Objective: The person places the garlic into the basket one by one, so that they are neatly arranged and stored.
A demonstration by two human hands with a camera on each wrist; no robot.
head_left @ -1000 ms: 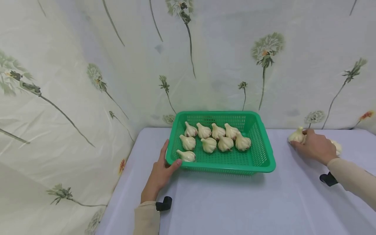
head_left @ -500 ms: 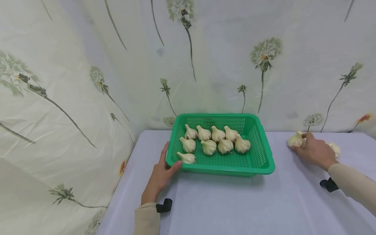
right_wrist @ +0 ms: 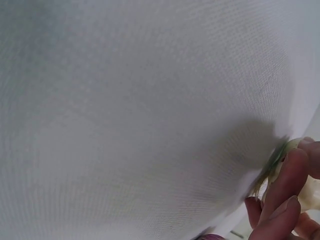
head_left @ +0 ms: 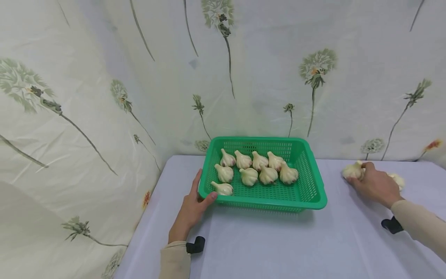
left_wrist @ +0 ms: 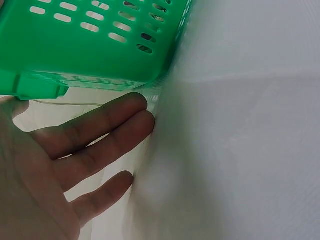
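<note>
My left hand [head_left: 189, 209] is at the near left corner of a green plastic basket [head_left: 265, 199]. Its thumb lies on the front rim and the forefinger runs along the left side. In the left wrist view the other fingers are nearly straight below the basket's edge. Out at the right, my right hand [head_left: 376, 184] pinches a garlic bulb [head_left: 352, 171] low at the tablecloth. The right wrist view shows the fingers curled round the pale bulb [right_wrist: 312, 194], partly covering it. Another garlic bulb [head_left: 398, 181] lies behind that hand, partly hidden by it.
Several garlic bulbs [head_left: 249, 176] sit in rows inside the basket, with one [head_left: 223, 188] at its near left. A white cloth [head_left: 265, 244] covers the table. Fabric with a dandelion print [head_left: 258, 104] hangs at the back and left. The table's left edge runs beside my left arm.
The head view has tilted slightly, so the scene sits a little lower. Both hands stay in place, the left at the basket and the right at the garlic bulb.
</note>
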